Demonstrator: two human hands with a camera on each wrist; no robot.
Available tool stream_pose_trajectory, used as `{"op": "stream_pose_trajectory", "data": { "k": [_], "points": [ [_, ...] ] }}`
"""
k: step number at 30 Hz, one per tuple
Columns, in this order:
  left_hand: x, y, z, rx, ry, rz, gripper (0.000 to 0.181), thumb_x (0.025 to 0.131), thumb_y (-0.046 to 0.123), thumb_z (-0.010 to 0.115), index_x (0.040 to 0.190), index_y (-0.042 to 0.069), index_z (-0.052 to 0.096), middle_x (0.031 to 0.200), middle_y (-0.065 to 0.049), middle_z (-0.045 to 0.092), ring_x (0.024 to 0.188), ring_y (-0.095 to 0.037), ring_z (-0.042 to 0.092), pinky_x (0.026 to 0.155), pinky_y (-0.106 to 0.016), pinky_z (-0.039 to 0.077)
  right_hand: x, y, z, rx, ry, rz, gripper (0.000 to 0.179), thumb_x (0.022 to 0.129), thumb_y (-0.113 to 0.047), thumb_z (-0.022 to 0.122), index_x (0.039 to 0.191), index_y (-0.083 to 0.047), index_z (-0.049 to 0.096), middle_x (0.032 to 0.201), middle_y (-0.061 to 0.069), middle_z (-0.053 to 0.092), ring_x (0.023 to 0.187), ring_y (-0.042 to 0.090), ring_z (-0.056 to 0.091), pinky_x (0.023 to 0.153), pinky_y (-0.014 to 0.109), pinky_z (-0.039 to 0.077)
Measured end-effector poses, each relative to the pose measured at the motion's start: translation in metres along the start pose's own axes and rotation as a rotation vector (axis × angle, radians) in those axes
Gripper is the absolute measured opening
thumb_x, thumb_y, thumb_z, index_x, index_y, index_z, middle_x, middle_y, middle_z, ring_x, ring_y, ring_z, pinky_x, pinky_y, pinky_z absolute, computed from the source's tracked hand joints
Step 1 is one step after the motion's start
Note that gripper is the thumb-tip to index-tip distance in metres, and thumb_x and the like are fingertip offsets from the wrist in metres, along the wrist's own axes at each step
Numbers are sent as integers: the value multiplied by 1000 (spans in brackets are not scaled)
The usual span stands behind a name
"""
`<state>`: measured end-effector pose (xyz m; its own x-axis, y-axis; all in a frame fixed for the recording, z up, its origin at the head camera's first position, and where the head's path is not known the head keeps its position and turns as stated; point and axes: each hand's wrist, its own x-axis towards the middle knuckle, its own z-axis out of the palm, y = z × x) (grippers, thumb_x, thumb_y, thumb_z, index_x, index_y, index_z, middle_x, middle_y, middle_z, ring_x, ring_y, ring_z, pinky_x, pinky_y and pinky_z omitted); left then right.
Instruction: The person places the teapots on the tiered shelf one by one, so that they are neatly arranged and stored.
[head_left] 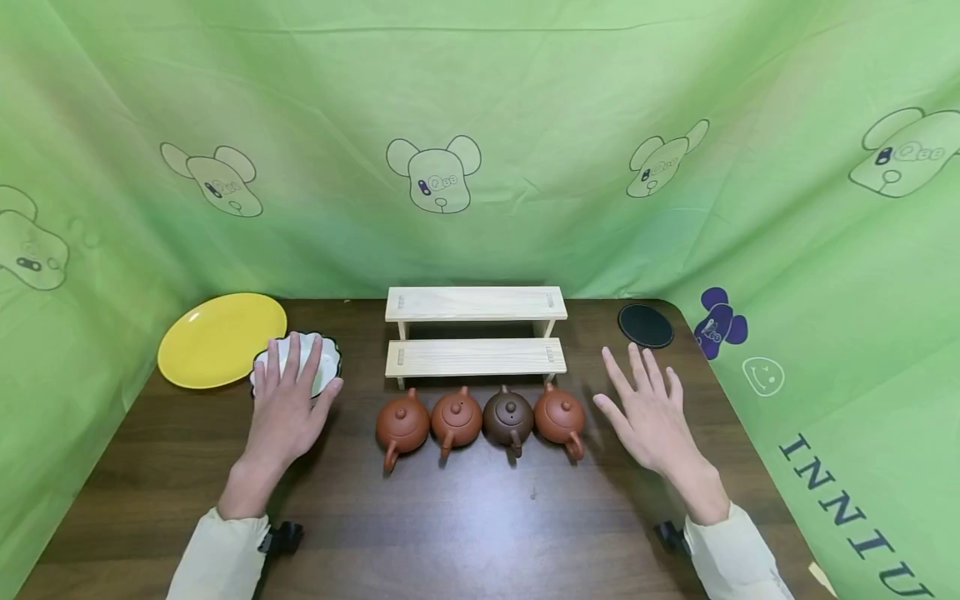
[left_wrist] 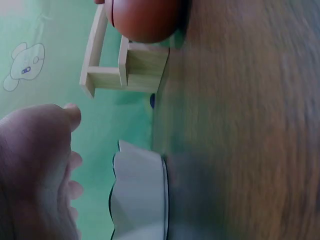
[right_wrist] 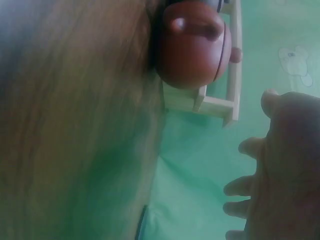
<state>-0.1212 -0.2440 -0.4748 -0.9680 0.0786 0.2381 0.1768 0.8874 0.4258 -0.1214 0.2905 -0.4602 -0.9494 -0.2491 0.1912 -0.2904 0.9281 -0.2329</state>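
My left hand (head_left: 283, 417) hovers with spread fingers over a white scalloped bowl (head_left: 327, 364) with a dark rim; the left wrist view shows the bowl (left_wrist: 140, 195) standing apart from the hand (left_wrist: 35, 160). On the right, my other hand (head_left: 652, 417) is held above the table, fingers spread and holding nothing. Between the hands stand several small teapots in a row: a reddish-brown teapot (head_left: 402, 423) at the left end, another (head_left: 457, 418) beside it, then a dark brown one (head_left: 508, 417), and a reddish-brown teapot (head_left: 559, 415) nearest my right hand.
Behind the teapots stands a two-step wooden rack (head_left: 476, 357). A yellow oval plate (head_left: 217, 342) lies at the back left, partly behind the bowl. A black round coaster (head_left: 646, 326) is at the back right. Green printed curtains (head_left: 480, 83) enclose the wooden table (head_left: 465, 533).
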Motion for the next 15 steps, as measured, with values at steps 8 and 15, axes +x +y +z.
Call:
{"op": "stream_pose_trajectory", "data": {
  "k": [8,15],
  "points": [
    [4,24,10,-195,-9,21,69,119,36,52,176,7,28,184,-24,8,170,-49,1,136,-71,12,-7,-5,10,37,78,-56,67,115,-36,59,174,-12,37,170,37,37,155,56,36,123,79,23],
    [8,36,25,-350,22,35,64,118,32,55,175,12,35,184,-20,18,170,-45,11,131,-77,22,-12,-10,15,65,137,-70,66,112,-28,63,172,-10,42,162,34,48,145,56,48,121,75,30]
  ]
}}
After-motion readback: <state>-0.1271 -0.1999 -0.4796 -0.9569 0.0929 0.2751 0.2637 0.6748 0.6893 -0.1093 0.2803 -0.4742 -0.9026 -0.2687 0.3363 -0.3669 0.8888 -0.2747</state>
